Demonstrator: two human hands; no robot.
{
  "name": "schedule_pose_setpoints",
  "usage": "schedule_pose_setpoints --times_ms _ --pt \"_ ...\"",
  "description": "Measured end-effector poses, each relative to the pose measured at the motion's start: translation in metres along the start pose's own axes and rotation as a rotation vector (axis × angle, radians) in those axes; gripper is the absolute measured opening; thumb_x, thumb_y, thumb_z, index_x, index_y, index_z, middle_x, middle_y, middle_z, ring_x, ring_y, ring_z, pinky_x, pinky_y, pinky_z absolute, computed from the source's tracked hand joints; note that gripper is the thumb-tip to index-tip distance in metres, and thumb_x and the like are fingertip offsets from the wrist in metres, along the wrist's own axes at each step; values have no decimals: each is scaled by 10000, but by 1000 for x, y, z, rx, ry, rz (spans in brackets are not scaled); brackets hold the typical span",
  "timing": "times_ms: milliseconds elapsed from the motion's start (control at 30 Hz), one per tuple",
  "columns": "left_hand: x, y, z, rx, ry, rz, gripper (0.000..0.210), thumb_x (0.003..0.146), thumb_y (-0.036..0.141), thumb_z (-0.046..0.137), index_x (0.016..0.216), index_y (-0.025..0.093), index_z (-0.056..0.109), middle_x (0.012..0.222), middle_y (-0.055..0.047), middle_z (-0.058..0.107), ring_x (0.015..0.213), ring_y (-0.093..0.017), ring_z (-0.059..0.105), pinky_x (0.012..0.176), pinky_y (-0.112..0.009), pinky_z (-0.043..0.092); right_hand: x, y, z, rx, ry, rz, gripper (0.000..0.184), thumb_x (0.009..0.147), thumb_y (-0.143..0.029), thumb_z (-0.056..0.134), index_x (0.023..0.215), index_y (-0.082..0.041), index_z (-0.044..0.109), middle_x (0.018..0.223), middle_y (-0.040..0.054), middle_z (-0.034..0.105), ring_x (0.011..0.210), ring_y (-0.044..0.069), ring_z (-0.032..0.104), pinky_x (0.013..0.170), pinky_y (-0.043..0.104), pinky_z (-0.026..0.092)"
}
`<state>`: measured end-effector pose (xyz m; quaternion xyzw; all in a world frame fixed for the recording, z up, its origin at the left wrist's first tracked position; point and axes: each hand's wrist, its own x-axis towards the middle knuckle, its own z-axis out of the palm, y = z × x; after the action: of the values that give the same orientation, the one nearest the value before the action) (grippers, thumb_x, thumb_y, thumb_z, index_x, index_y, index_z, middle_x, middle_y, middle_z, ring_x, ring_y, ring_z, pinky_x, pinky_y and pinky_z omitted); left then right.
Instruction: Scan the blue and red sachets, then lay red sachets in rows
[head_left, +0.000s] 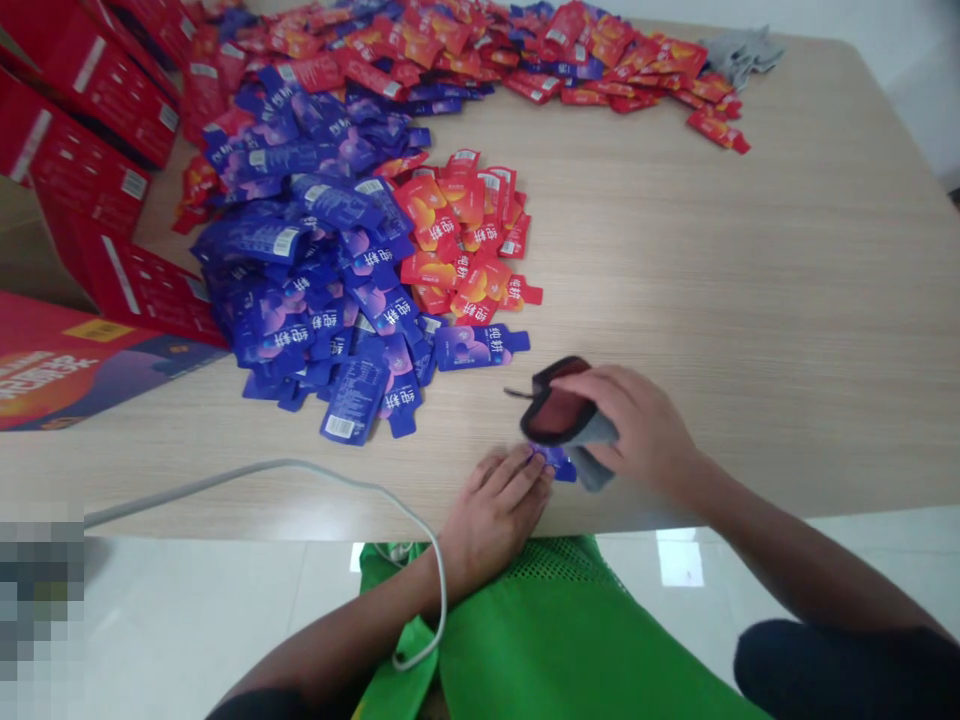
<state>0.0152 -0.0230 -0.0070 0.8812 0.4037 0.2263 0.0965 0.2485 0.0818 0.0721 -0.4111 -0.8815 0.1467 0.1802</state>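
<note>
Your right hand (pixel 637 425) grasps a grey cloth piece shaped like a pouch, black-rimmed and dull red on its facing side (pixel 561 415), above the near edge of the pale wood-grain worktop (pixel 712 270). Your left hand (pixel 499 500) is unclenched, its fingers laid over a small blue-violet printed packet (pixel 556 464) just inside the middle of that near edge; only part of the packet shows, partly hidden by the cloth piece too.

Toward the worktop's left edge you have a big heap of blue-violet flat packets (pixel 292 325), with a smaller group of red-orange flat packets (pixel 465 245) against it. More red and orange packets (pixel 450 40) spread along the far edge, and a crumpled grey cloth (pixel 739 55) lies near the far right corner. By the left edge stand red printed cardboard boxes (pixel 82 155) and an open red-orange carton (pixel 82 370) with brown inner walls; you cannot tell what they hold.
</note>
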Motion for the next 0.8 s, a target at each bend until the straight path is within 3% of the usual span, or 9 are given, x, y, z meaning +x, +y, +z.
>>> schedule_pose_setpoints --times_ms 100,233,367,500,633,700,800 --pt "1 0 -1 -12 31 -6 176 1016 260 665 1174 244 741 1229 -13 768 1197 -224 671 1185 -429 417 -25 -14 25 -11 -181 -77 428 908 -178 640 1329 -253 622 1198 93 727 1089 293 666 937 449 549" --pt "1 -1 -1 11 -19 18 261 1035 257 634 1279 205 708 1301 -35 752 1247 -236 650 1156 -428 428 -21 3 46 -32 -175 -40 402 908 -164 670 1301 -245 644 1214 96 714 1106 289 663 950 451 543" --pt "-1 -1 2 47 -62 34 370 1057 257 589 1412 168 637 1435 -70 696 1420 -251 556 1185 -433 412 14 40 40 -136 -132 47 455 872 -199 740 1316 -223 640 1234 127 699 1136 335 656 983 494 533" --pt "-3 -2 3 38 -69 18 369 1066 271 576 1419 181 636 1447 -70 692 1438 -235 552 1213 -424 404 36 59 12 -205 -7 118 506 890 -177 676 1384 -230 583 1275 132 697 1161 360 652 1002 529 524" --pt "-3 -3 2 19 -52 29 356 1072 245 560 1413 174 636 1469 -63 680 1450 -242 537 1211 -431 397 16 35 -14 -81 189 191 555 905 -192 611 1442 -285 501 1361 108 676 1221 343 643 1034 519 524" --pt "-3 -3 1 11 -52 28 354 1063 235 574 1405 175 641 1450 -67 688 1434 -252 547 1200 -437 406 -2 14 -13 -11 117 118 511 901 -211 605 1400 -281 524 1317 104 698 1185 333 657 1011 501 537" --pt "-1 -2 0 -13 -24 -4 225 1030 221 622 1231 219 723 1269 -51 758 1267 -247 646 1168 -437 432 -25 -11 10 27 -102 -54 434 893 -232 635 1323 -232 574 1212 109 730 1106 321 674 963 482 554"
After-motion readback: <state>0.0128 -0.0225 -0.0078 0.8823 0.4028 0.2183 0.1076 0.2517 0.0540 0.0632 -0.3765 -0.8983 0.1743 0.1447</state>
